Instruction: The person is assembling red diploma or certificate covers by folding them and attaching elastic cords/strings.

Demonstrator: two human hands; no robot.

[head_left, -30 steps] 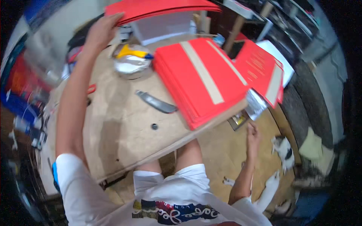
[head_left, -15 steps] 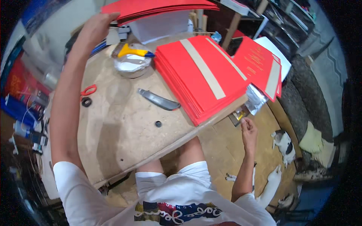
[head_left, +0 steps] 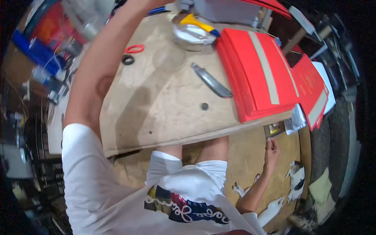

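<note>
My left forearm [head_left: 100, 66] reaches far forward over the table and passes out of the top edge; its hand is out of view. A red sheet [head_left: 270, 4] shows in part at the top, above a pale box. My right hand [head_left: 271, 154] is low beside the table's right front corner, thumb and fingers drawn together. Its fingertips are just below a small dark-edged item with yellow on it [head_left: 275, 129]; whether they touch it or pinch something small, I cannot tell. Nearby, a stack of red card folders [head_left: 244, 78] with pale strips sits on the tabletop.
On the table [head_left: 168, 117] are a grey utility knife [head_left: 211, 81], a yellow-handled brush [head_left: 197, 24] across a foil-lined bowl [head_left: 194, 39], red scissors handles [head_left: 134, 48], a black ring [head_left: 128, 60] and a black cap [head_left: 204, 106]. Crumpled foil [head_left: 295, 119] hangs at the corner. Cats [head_left: 297, 181] lie on the floor.
The view has turned, so the table and its things sit further right and higher. My left hand, earlier at the red sheets, has left the picture. My right hand stays near the table corner.
</note>
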